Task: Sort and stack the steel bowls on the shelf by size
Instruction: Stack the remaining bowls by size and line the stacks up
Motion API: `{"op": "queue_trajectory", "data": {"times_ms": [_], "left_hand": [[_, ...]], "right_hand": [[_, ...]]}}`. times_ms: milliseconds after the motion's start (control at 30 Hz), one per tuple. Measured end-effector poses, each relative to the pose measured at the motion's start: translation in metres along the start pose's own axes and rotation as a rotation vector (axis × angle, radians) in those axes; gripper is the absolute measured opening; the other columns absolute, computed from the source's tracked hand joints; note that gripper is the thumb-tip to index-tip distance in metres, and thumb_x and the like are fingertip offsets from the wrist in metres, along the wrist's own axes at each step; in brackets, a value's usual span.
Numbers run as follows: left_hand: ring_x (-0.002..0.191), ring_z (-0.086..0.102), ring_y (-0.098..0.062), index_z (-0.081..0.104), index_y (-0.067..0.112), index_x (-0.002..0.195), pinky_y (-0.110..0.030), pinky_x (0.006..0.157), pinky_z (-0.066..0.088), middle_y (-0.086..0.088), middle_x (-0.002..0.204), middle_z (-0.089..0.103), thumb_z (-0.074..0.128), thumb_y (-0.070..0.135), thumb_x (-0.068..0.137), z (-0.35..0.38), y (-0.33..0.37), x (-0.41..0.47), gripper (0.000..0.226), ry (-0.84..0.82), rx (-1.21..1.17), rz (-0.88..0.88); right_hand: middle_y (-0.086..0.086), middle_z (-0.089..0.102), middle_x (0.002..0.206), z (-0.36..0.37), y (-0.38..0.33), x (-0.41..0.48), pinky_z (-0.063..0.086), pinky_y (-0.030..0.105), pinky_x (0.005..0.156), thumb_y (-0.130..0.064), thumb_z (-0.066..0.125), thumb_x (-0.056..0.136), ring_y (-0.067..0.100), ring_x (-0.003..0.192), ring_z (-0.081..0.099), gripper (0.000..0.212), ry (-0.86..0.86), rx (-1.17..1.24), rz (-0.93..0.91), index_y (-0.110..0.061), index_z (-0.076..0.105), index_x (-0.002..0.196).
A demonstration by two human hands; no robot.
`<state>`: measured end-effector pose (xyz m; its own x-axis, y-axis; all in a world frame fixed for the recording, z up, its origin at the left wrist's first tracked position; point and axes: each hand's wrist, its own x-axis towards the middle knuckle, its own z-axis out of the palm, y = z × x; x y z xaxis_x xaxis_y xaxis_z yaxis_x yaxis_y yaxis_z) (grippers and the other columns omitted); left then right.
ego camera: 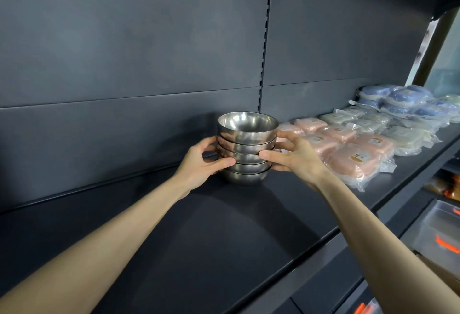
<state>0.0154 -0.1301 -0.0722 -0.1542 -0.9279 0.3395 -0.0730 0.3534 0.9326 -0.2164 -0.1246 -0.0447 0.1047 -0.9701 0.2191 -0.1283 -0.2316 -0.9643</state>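
Both hands grip a bowl stack (246, 144) on a dark shelf (174, 226).
Open shelf surface runs from the front edge to the stack. Wrapped packets (348, 147) crowd the right part, just beside the right hand (296, 157). The stack of nested steel bowls stands near the back panel (124, 64). The left hand (204, 162) and right hand curl round its sides.

A dark grey metal back panel (124, 40) fills most of the view, split by a slotted upright (265, 40) and by a horizontal seam lower down. The matte dark shelf (199, 239) runs off to the right, where plastic-wrapped pink packs (348, 154), pale packs (368, 119) and blue packs (398, 99) lie in rows. Below the shelf's front edge, a clear box (438, 229) sits on a lower level. The light is soft.
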Motion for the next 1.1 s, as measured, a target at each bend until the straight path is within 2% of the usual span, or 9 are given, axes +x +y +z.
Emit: {"op": "queue_trajectory", "data": {"times_ms": [133,300,433,700,800,967,1100], "left_hand": [[0.105,0.065,-0.017,0.056,0.031,0.118,-0.018,0.069,0.054,0.007,0.111,0.064,0.079,0.014,0.075,-0.028,0.007,-0.029,0.051,0.061,0.008,-0.011],[0.098,0.068,-0.017,0.058,0.035,0.111,-0.020,0.069,0.055,0.009,0.105,0.067,0.079,0.013,0.074,-0.054,0.019,-0.072,0.048,0.151,0.023,-0.014],[0.091,0.070,-0.015,0.056,0.029,0.120,-0.023,0.071,0.057,0.009,0.104,0.067,0.078,0.015,0.074,-0.067,0.031,-0.113,0.053,0.237,0.080,-0.020],[0.078,0.067,-0.005,0.061,0.018,0.117,-0.020,0.065,0.055,0.009,0.092,0.069,0.077,0.012,0.076,-0.075,0.057,-0.185,0.045,0.389,0.158,-0.038],[0.082,0.068,-0.006,0.058,0.017,0.123,-0.018,0.065,0.053,0.004,0.101,0.068,0.077,0.012,0.077,-0.077,0.062,-0.199,0.049,0.428,0.176,-0.052],[0.087,0.069,-0.009,0.054,0.018,0.127,-0.021,0.075,0.055,-0.003,0.112,0.066,0.075,0.012,0.079,-0.076,0.065,-0.208,0.053,0.433,0.171,-0.083],[0.090,0.069,-0.008,0.050,0.017,0.132,-0.021,0.078,0.055,-0.002,0.116,0.065,0.074,0.014,0.080,-0.075,0.068,-0.209,0.056,0.421,0.183,-0.113]], "right_hand": [[-0.002,0.071,0.103,0.033,-0.005,-0.007,0.060,0.030,0.078,-0.015,0.084,0.071,0.012,0.094,0.070,0.051,-0.043,0.013,-0.011,-0.024,0.056,0.112],[-0.007,0.071,0.101,0.066,-0.012,-0.021,0.058,0.023,0.071,-0.018,0.085,0.069,0.009,0.092,0.069,0.050,-0.132,0.026,-0.028,-0.031,0.055,0.108],[-0.009,0.071,0.100,0.088,-0.020,-0.039,0.057,0.021,0.068,-0.021,0.085,0.069,0.007,0.090,0.070,0.051,-0.234,0.044,-0.048,-0.033,0.053,0.107],[-0.006,0.069,0.107,0.121,-0.034,-0.075,0.058,0.022,0.069,-0.018,0.085,0.070,0.009,0.098,0.068,0.063,-0.374,0.071,-0.062,-0.020,0.053,0.125],[-0.002,0.068,0.112,0.129,-0.037,-0.082,0.059,0.025,0.075,-0.019,0.085,0.071,0.013,0.104,0.067,0.065,-0.400,0.067,-0.053,-0.018,0.053,0.128],[-0.001,0.065,0.118,0.133,-0.035,-0.088,0.058,0.027,0.082,-0.021,0.084,0.072,0.012,0.107,0.065,0.063,-0.422,0.072,-0.064,-0.022,0.053,0.128],[-0.007,0.064,0.119,0.131,-0.035,-0.087,0.054,0.029,0.090,-0.031,0.084,0.071,0.007,0.112,0.061,0.066,-0.445,-0.014,-0.077,-0.028,0.051,0.128]]}}
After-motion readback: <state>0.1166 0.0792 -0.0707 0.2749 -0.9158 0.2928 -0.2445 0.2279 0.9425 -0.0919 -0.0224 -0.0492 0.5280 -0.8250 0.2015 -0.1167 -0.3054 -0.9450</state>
